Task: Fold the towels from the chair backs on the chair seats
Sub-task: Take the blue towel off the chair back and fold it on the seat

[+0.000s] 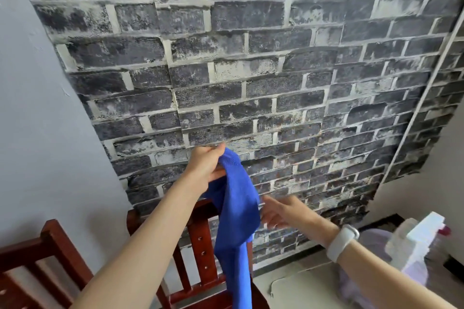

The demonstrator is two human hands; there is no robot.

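A blue towel (pixel 236 218) hangs in a long bunched drape in front of a red-brown wooden chair back (pixel 200 241). My left hand (pixel 206 163) grips the towel's top end and holds it lifted above the chair back. My right hand (pixel 281 211), blurred, has its fingers spread and reaches toward the towel's right edge at mid height; whether it touches the cloth is unclear. A white watch sits on that wrist. The towel's lower end runs out of view at the bottom, and the chair seat is hidden.
A second wooden chair back (pixel 47 253) stands at the lower left. A dark brick-pattern wall (pixel 251 70) lies straight ahead. At the lower right sits a bin lined with a pale bag (pixel 371 258), and a white spray bottle (pixel 416 241) is beside it. Light floor shows there.
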